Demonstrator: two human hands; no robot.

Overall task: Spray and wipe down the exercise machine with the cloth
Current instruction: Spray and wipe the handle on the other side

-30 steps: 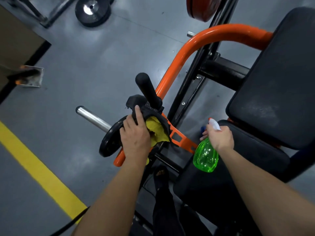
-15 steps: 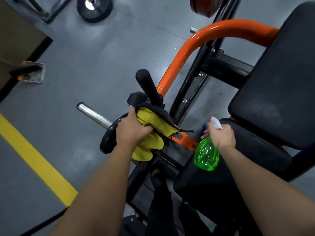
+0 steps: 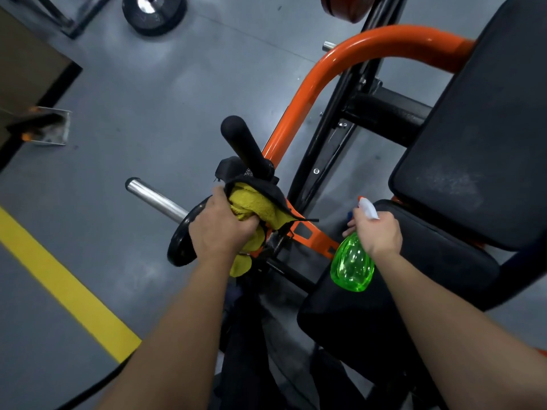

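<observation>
While the left hand (image 3: 220, 229) grips one bunched yellow cloth (image 3: 254, 207) against the exercise machine's orange frame (image 3: 299, 105), just below its single black foam handle (image 3: 245, 149) and beside one weight plate (image 3: 180, 247) on the chrome sleeve (image 3: 157, 198), the right hand (image 3: 380, 233) is curled round the neck of one green spray bottle (image 3: 352, 266) over the seat pad (image 3: 444, 250), the nearer of two black pads. A second ago the left hand lay flatter on the cloth, fingers pointing up the handle; now it has turned and gathered the cloth, while the bottle has barely shifted.
</observation>
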